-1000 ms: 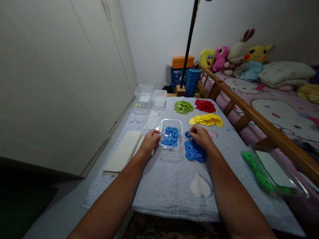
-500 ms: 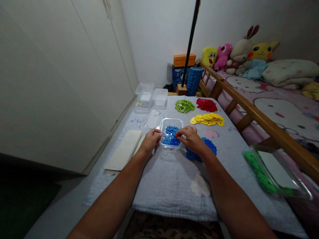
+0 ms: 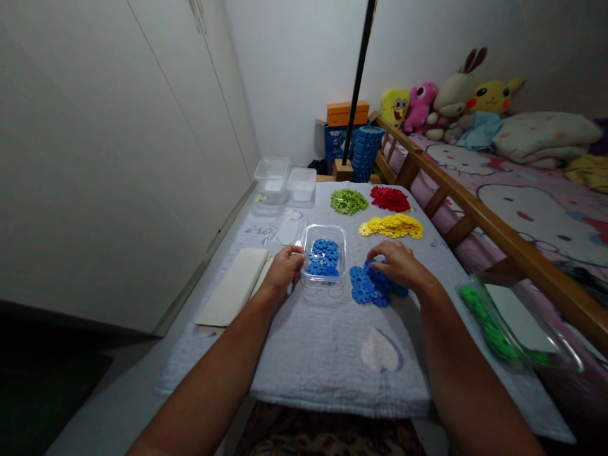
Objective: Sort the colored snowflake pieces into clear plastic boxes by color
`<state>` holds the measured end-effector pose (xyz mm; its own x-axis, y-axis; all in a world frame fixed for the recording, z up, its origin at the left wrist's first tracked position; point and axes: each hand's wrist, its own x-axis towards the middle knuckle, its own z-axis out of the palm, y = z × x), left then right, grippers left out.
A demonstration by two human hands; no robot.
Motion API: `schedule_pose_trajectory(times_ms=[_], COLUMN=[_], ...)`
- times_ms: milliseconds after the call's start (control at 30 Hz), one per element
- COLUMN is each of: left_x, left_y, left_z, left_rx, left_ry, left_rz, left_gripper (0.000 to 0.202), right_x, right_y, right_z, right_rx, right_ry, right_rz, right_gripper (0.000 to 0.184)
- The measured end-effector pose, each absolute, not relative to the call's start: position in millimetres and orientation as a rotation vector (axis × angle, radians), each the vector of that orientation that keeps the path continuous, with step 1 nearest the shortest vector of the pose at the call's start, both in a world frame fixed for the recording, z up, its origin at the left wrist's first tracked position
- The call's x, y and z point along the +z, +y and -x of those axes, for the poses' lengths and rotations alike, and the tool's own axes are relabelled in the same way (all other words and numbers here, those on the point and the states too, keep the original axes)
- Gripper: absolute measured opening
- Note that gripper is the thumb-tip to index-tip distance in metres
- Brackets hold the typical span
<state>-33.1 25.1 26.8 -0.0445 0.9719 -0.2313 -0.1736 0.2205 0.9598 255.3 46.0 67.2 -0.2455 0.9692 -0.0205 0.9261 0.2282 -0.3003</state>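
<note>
Blue flower-shaped pieces lie inside a transparent container on a cloth-covered table, with a loose blue pile just beside it — the blue set, by appearances, only partly boxed. The left hand sits at the container's left edge, fingers drawn close together; whether they pinch it or merely rest there cannot be told. The right hand hangs over the blue pile, thumb and forefinger curled to a narrow gap; whether a piece is held is unclear. Beyond, a light-green pile, a red pile and a yellow pile lie unboxed — two more transparent boxes stand near.
</note>
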Motion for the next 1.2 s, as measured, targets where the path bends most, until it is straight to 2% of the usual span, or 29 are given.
schedule_pose_trajectory(times_ms=[300,433,567,700,833,1000,1200], left_x=[28,27,26,25,26,25,24], left_y=[24,25,25,26,26,26,27], left_z=[33,33,33,33,33,33,33], left_rx=[1.154,1.156,1.154,1.167,1.164,1.160,1.165], left_ry=[1.255,1.257,1.233,1.233,1.245,1.229,1.207], left_rz=[-0.894,-0.901,-0.887,-0.880,-0.885,-0.884,-0.871], left_gripper=[0.028,0.026,0.027,0.028,0.027,0.027,0.029], right_x=[43,35,44,60,76,90,80], right_y=[47,49,46,41,42,44,44], right_z=[-293,-292,-291,-291,-271,-208,-144], right_rx=[0.518,0.526,0.772,0.960,0.889,0.716,0.527], right_ry=[-2.412,-2.346,-2.225,-2.064,-1.965,-2.107,-2.392], right_rz=[1.688,1.639,1.586,1.538,1.509,1.425,1.431], right_gripper=[0.032,0.025,0.008,0.013,0.013,0.001,0.015])
